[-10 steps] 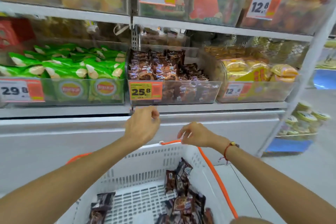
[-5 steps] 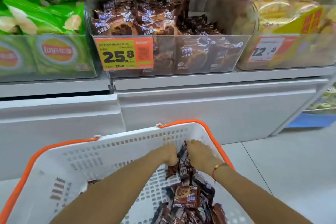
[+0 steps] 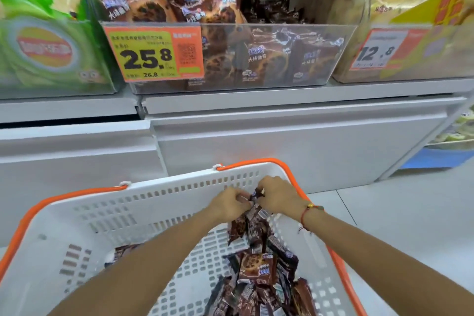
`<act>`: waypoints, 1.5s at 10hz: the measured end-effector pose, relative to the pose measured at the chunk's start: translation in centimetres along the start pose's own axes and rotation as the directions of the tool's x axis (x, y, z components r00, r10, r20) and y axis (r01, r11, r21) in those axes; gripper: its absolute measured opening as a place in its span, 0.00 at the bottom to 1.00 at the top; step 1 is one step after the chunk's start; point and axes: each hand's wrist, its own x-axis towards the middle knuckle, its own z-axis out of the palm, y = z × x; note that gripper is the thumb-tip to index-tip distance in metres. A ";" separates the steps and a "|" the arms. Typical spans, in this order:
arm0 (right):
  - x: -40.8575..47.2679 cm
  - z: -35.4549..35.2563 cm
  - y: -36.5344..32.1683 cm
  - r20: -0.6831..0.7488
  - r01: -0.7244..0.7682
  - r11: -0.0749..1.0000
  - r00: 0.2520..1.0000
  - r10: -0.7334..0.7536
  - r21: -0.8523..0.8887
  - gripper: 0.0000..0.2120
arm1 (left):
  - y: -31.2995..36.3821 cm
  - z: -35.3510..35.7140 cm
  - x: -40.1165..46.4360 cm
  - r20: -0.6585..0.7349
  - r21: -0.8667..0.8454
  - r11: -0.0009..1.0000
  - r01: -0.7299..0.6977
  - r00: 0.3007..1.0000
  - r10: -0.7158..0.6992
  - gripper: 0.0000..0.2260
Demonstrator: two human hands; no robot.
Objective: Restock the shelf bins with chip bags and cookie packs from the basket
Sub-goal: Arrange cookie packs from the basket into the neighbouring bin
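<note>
- The white basket (image 3: 159, 202) with orange handles sits low in front of the shelf (image 3: 282, 102); a heap of brown cookie packs (image 3: 259, 267) lies in its right part, too tangled to count, and one more pack (image 3: 123, 251) shows near its left.
- The left hand (image 3: 228, 204) and right hand (image 3: 278, 197) meet over the heap, fingers of both curled and pinching the tops of a bunch of packs (image 3: 250, 226) that hangs beneath them.
- Three clear bins stand on the shelf: the left bin (image 3: 77, 84) holds green chip bags (image 3: 43, 41), the middle bin (image 3: 282, 77) cookie packs, the right bin (image 3: 423, 72) yellow bags.
- Two price tags read 25.8 (image 3: 154, 55) and 12.8 (image 3: 379, 49).
</note>
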 end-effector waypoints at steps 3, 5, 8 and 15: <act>-4.3 -14.7 -6.7 0.015 -0.036 0.984 0.999 0.034 0.173 0.06 | 10.5 -8.6 -8.6 -0.096 -0.009 0.994 -0.108 0.990 0.107 0.13; -8.5 -21.7 -9.9 0.037 -0.062 0.927 0.998 0.052 0.370 0.07 | 14.9 -12.6 -13.6 -0.159 -0.115 0.987 -0.109 0.983 0.090 0.29; -11.8 -25.8 -11.6 -0.140 0.094 0.630 0.990 0.024 0.771 0.18 | 16.4 -16.5 -16.6 -0.484 -0.242 0.898 -0.368 0.848 0.217 0.06; -11.6 -27.5 -12.8 -0.518 0.564 0.517 0.819 -0.248 0.644 0.11 | 19.5 -23.0 -19.7 -0.429 -0.184 0.881 -0.437 0.842 0.328 0.13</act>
